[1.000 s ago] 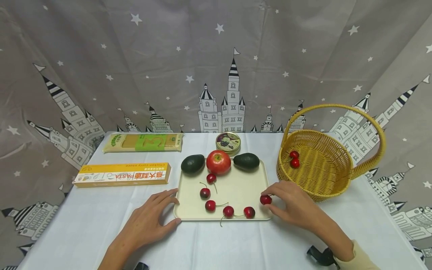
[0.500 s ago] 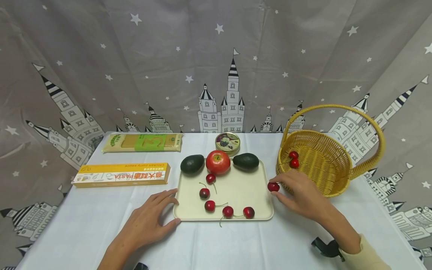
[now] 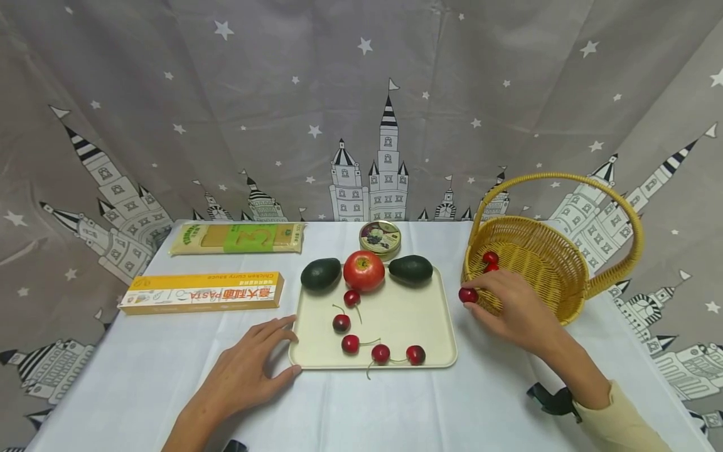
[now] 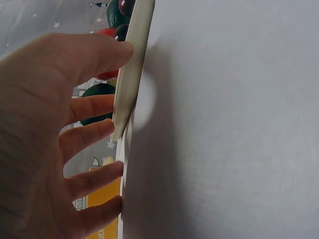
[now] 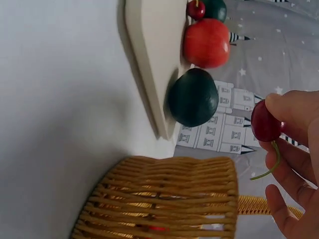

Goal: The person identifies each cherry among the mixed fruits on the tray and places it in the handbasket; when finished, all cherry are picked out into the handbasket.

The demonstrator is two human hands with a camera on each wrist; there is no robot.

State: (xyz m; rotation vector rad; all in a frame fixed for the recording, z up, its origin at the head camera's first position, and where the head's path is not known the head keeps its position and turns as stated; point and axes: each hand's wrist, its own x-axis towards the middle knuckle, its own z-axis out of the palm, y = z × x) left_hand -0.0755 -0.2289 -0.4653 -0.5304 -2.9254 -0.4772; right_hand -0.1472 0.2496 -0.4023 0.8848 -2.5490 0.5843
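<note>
1. While the left hand (image 3: 248,365) rests at the near left corner of a cream tray (image 3: 403,323), its fingers loosely extended and grasping nothing, the head view shows the right hand (image 3: 516,307) pinching one cherry (image 3: 467,295) between thumb and fingertips, by the near left side of a wicker basket (image 3: 556,270). The basket stands just beyond the right hand, with two red cherries (image 3: 490,258) inside, the nearer partly covered by that hand. Between the hands, on the tray, lie five loose cherries (image 3: 350,344); farther from both hands, along its far edge, a red fruit (image 3: 364,271) sits between two dark green avocados (image 3: 411,270). Beyond them is a round tin (image 3: 381,237). Past the left hand and to its left lie a pasta box (image 3: 202,293) and, farther off, a pack of noodles (image 3: 240,238).
2. From the left wrist, the left hand's thumb tip overlaps the tray's rim; its other fingers are spread apart, some right beside that rim.
3. From the right wrist, the right hand's thumb and finger hold the cherry off the table, its green stem curving toward the other, looser fingers. The basket's woven wall is near the hand, apart from the held cherry.
</note>
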